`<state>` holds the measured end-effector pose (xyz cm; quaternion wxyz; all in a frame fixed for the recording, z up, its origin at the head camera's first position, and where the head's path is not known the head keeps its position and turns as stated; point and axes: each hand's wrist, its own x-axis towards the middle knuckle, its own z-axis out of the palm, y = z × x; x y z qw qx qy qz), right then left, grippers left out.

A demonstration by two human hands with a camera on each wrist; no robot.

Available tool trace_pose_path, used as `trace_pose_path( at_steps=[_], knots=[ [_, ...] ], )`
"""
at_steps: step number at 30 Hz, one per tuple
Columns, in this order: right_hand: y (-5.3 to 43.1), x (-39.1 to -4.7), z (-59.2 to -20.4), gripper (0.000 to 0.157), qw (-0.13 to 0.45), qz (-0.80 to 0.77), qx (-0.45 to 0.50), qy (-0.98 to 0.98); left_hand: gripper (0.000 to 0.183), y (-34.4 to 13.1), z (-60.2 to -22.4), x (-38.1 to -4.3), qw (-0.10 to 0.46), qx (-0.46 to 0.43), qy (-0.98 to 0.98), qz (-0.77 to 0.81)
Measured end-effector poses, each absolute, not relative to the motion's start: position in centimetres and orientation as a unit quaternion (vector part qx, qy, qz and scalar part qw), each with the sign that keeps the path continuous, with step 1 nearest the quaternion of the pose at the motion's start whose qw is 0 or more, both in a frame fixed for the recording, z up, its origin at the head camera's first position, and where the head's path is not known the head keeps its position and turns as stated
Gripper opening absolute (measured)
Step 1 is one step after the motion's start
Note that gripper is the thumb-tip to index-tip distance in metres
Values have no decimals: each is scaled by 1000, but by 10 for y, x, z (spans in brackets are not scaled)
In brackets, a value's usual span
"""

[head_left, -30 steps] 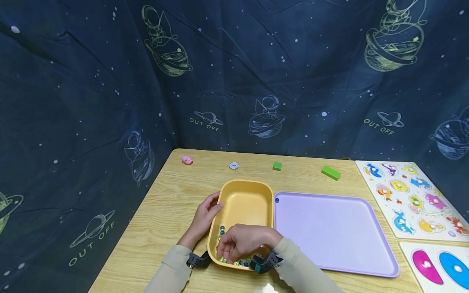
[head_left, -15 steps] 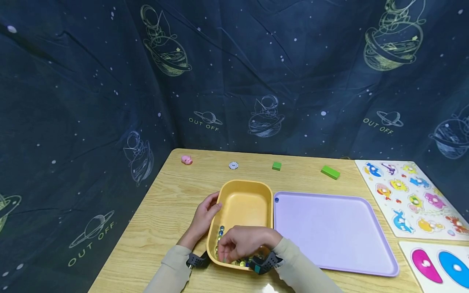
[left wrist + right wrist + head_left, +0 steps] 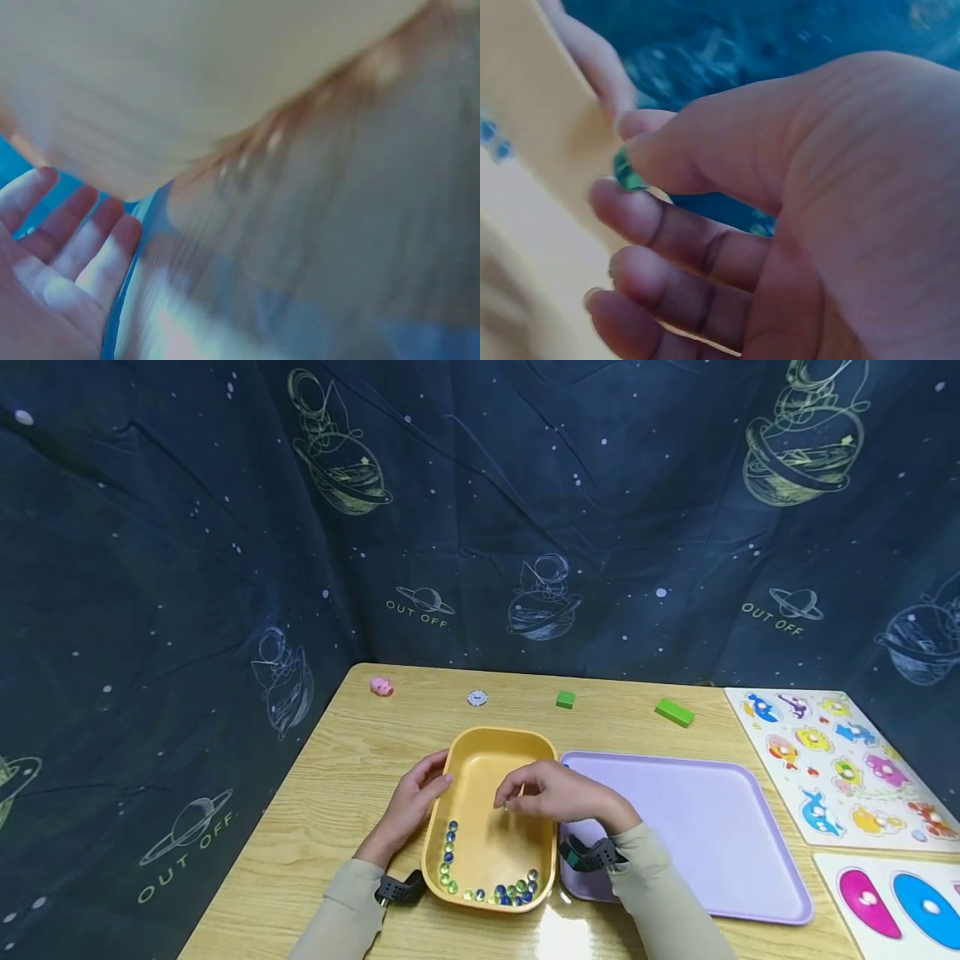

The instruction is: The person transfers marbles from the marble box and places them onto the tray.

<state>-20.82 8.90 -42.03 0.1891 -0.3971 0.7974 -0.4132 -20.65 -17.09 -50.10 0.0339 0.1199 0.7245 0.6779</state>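
My right hand (image 3: 558, 791) is over the yellow bin (image 3: 491, 729), pinching a green marble (image 3: 626, 171) between thumb and fingertip. In the right wrist view the other fingers are loosely bent below it. My left hand (image 3: 408, 802) rests along the bin's left side, thumb at the rim; the left wrist view shows its fingers (image 3: 82, 240) extended against the outer wall. Several blue and yellow-green marbles (image 3: 501, 891) line the bin's left and near inner edges. A blue marble (image 3: 567, 767) peeks out in the far left corner of the purple tray (image 3: 675, 835), mostly hidden by my right hand.
Along the table's back stand a pink pig (image 3: 381, 686), a white chip (image 3: 477, 697), a small green block (image 3: 566, 699) and a longer green block (image 3: 674, 712). Two puzzle boards, one with sea animals (image 3: 832, 777), the other with coloured shapes (image 3: 896, 902), lie at right.
My right hand has lifted from the bin's near left corner and moved right and away from me, carrying a green marble. The left hand stays at the bin's side.
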Motion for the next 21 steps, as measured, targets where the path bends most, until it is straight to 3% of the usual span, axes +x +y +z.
trace_pose_path(
  at_steps=[10, 17, 21],
  knots=[
    [145, -229, -412, 13, 136, -489, -251, 824, 45, -180, -492, -207, 67, 134, 725, 672],
    [178, -240, -429, 13, 66, -418, -177, 888, 47, -177, -476, -198, 70, 133, 726, 671],
    [186, -245, -442, 12, 64, -377, -150, 912, 46, -177, -473, -196, 70, 128, 726, 672]
  ],
)
